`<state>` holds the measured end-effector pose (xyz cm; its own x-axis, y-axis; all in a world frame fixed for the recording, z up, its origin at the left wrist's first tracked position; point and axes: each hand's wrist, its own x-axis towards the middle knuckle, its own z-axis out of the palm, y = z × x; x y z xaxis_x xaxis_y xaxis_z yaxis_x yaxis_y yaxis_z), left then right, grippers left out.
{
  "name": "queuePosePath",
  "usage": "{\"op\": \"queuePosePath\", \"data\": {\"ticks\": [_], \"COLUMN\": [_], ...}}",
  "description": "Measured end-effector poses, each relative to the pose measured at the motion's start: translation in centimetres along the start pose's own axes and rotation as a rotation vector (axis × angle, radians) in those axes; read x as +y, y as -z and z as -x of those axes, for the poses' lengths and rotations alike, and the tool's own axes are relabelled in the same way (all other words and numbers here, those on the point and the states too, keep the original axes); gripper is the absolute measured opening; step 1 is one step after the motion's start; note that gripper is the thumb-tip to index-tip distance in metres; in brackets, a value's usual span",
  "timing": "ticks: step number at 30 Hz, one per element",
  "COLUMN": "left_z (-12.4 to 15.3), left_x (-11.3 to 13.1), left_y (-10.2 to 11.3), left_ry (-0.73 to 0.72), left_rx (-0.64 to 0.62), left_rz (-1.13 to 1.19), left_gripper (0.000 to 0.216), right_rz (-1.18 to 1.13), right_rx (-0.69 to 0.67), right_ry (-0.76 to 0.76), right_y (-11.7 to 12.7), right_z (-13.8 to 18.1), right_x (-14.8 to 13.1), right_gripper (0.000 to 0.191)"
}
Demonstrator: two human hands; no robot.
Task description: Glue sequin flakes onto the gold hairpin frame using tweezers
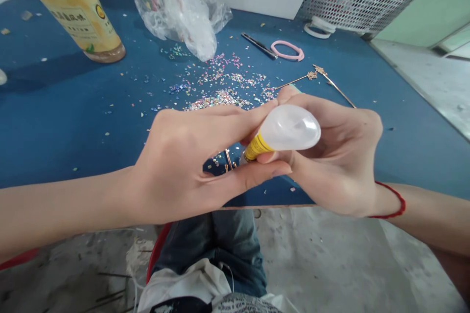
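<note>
Both hands are closed on a squeeze bottle of what looks like glue point(292, 127), translucent white with a yellow label, tilted with its rounded bottom toward me. My right hand point(338, 151) wraps it from the right, thumb under the label. From the other side my left hand point(187, 156) presses fingers and thumb around its label end. The bottle's tip is hidden behind the left fingers. Small shiny rhinestones or sequins point(220, 98) are heaped beyond the hands. A thin gold-coloured metal piece point(228, 159) shows in the gap of the left hand. Gold sticks with ornate ends point(338, 85) lie beyond the right hand.
On the blue table point(55, 132) stand a drink bottle point(84, 24) at the left and a plastic bag point(187, 14) at the back. A black pen point(259, 45), a pink ring point(288, 51) and a white tape-like roll point(319, 28) lie toward the back right.
</note>
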<state>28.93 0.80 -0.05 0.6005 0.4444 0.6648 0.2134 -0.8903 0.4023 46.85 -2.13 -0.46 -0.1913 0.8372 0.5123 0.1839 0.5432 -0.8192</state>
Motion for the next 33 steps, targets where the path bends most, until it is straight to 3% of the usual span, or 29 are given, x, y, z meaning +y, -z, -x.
{"op": "queuePosePath", "data": {"ticks": [7, 10, 17, 22, 26, 28, 31, 33], "left_z": [-0.1, 0.0, 0.0, -0.4, -0.6, -0.7, -0.7, -0.6], "left_x": [-0.1, -0.5, -1.3, -1.8, -2.3, -2.4, -2.4, -2.4], "left_y": [-0.1, -0.2, -0.3, 0.4, 0.9, 0.9, 0.8, 0.6], "left_ry": [0.068, 0.097, 0.236, 0.248, 0.35, 0.374, 0.361, 0.353], "left_rx": [-0.041, 0.01, -0.043, -0.058, -0.138, -0.185, -0.205, -0.148], "left_rz": [0.05, 0.081, 0.436, 0.584, 0.624, 0.664, 0.712, 0.699], "left_gripper": [0.01, 0.023, 0.046, 0.032, 0.047, 0.056, 0.058, 0.053], "right_rz": [-0.047, -0.07, -0.13, -0.198, -0.23, -0.217, -0.155, -0.196], "right_rx": [0.03, 0.049, 0.04, -0.116, -0.311, -0.37, -0.298, -0.251], "right_ry": [-0.017, -0.034, 0.027, -0.008, 0.153, 0.151, 0.01, 0.09], "right_y": [-0.1, 0.1, 0.6, 1.7, 2.4, 2.5, 2.2, 2.1], "right_z": [-0.1, -0.2, -0.4, -1.4, -2.5, -2.8, -2.8, -2.6], "right_x": [0.2, 0.5, 1.1, 1.7, 2.6, 2.6, 2.2, 1.9], "right_gripper": [0.017, 0.016, 0.018, 0.03, 0.039, 0.039, 0.032, 0.032]}}
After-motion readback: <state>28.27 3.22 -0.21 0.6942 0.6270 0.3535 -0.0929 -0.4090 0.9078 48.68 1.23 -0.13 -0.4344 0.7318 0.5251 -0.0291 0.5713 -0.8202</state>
